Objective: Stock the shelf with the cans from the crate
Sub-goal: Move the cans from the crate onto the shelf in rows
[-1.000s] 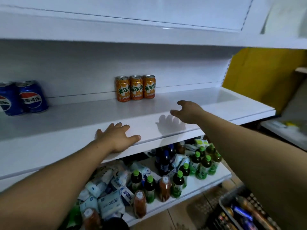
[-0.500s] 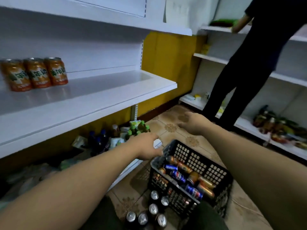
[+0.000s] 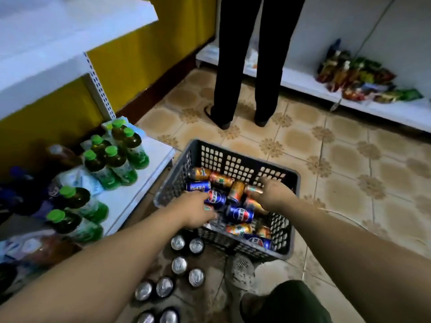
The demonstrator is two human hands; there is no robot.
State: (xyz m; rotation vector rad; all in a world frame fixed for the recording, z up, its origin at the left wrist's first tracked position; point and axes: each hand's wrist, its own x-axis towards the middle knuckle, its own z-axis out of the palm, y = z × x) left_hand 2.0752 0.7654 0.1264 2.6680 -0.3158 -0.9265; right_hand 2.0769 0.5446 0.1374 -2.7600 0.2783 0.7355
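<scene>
While both hands are hovering in the crate (image 3: 245, 158):
left hand's (image 3: 196, 210) fingers are seemingly resting curled on the blue can (image 3: 215, 197) at one o'clock; right hand's (image 3: 274, 194), cannot tell.

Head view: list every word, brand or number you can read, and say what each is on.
"PEPSI": on the blue can lying at the left of the crate.
Too blurred to read: the characters on the other blue cans and the green print on the orange cans.
Too small to read: the labels on the bottles and the snack packets.
</scene>
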